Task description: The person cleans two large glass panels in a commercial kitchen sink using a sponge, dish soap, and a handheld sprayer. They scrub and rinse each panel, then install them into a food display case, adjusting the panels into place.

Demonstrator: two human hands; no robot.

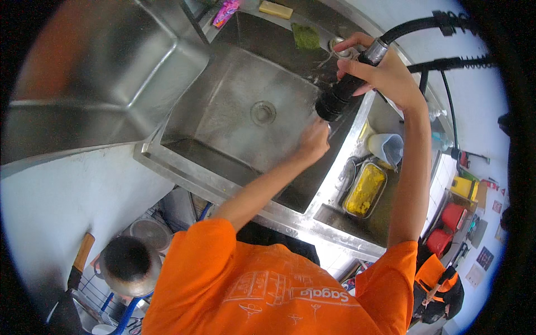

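Note:
My right hand [383, 77] is wrapped around a black pre-rinse spray head [341, 92] on a black hose. Its nozzle points down into a stainless steel sink basin [234, 104] with a round drain [263, 113]. Just below the nozzle, my left hand [314, 140] is curled, fingers bent inward. A small pale, shiny bit shows beside its knuckles, but I cannot tell whether the fingers hold it. Wet streaks run down the basin wall near both hands.
A green scouring pad [305, 36], a yellowish bar [276, 9] and a pink packet [226, 12] lie along the back ledge. In the right basin are a metal tray with yellow residue [365, 190], a grey jug [383, 146] and utensils [349, 171]. A blackened pan [127, 266] sits lower left.

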